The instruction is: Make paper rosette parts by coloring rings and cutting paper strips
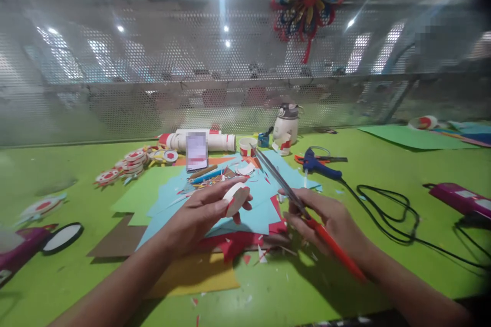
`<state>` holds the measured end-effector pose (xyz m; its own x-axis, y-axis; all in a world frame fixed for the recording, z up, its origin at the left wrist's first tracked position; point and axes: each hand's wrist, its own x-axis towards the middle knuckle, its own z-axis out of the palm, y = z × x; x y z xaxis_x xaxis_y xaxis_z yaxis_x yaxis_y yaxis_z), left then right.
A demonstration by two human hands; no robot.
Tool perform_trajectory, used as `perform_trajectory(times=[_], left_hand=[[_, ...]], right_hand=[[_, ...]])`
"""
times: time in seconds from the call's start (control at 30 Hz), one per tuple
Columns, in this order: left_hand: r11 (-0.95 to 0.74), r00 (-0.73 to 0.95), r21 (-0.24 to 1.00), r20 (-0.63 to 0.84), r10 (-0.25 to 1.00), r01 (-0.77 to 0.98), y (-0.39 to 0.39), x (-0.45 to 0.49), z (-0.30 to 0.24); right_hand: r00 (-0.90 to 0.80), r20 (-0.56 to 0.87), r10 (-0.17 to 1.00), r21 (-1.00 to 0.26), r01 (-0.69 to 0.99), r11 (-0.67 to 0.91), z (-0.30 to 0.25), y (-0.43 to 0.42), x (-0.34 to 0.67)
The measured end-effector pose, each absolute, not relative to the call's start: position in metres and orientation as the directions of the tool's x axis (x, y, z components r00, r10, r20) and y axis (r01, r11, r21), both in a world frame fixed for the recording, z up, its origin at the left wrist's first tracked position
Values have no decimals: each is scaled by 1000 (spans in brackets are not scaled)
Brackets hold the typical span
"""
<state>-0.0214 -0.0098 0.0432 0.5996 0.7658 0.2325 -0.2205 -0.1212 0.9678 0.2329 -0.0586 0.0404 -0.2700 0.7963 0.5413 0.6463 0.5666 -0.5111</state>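
Observation:
Pinched in the fingers of my left hand [199, 214] is a small white piece [235, 199] with red marks, which looks like part of a paper cup. My right hand [330, 219] grips a pair of scissors [282, 181] with red handles, its blades pointing forward and to the left. The blades are apart from the white piece. Below both hands lie light blue paper sheets [249, 222], red paper [230, 245] and scattered scraps [262, 254]. A blue pen [207, 176] and a brown stick [203, 171] rest among shavings just beyond my left hand.
A blue glue gun [322, 167] with a black cord [368, 209] lies right. Stacked paper cups [222, 142], a phone [197, 152], a white bottle [287, 125] and red-white discs [126, 163] stand or lie farther back. A perforated metal screen [153, 71] closes the table's far side.

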Motion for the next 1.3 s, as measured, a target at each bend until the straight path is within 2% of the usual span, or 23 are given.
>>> perform_trajectory(times=[0.27,0.43,0.53,0.73,0.87,1.13,1.3], left_hand=[[33,596,954,158,787,-297,-7,-26,46],[128,645,935,125,754,-330,-9,-28,47],[191,669,931,72,739,-311,-12,-28,46],[327,728,903,-22,686,-280,-14,-22,45],[356,729,896,-55,682,-266,-14,-20,44],[386,754,847,25,656,-364,-13,-22,40],[439,799,802,77,596,-404,-11,-24,38]], right_hand=[[-454,585,672,-123,770,627,46,-47,257],[-567,619,544,159,768,620,55,-39,276],[-614,610,502,263,754,603,60,-35,282],[-652,530,542,302,742,598,65,-35,284],[-691,487,533,362,716,597,69,-36,284],[-767,496,406,436,625,648,77,-33,286],[-774,472,423,438,622,649,77,-31,288]])
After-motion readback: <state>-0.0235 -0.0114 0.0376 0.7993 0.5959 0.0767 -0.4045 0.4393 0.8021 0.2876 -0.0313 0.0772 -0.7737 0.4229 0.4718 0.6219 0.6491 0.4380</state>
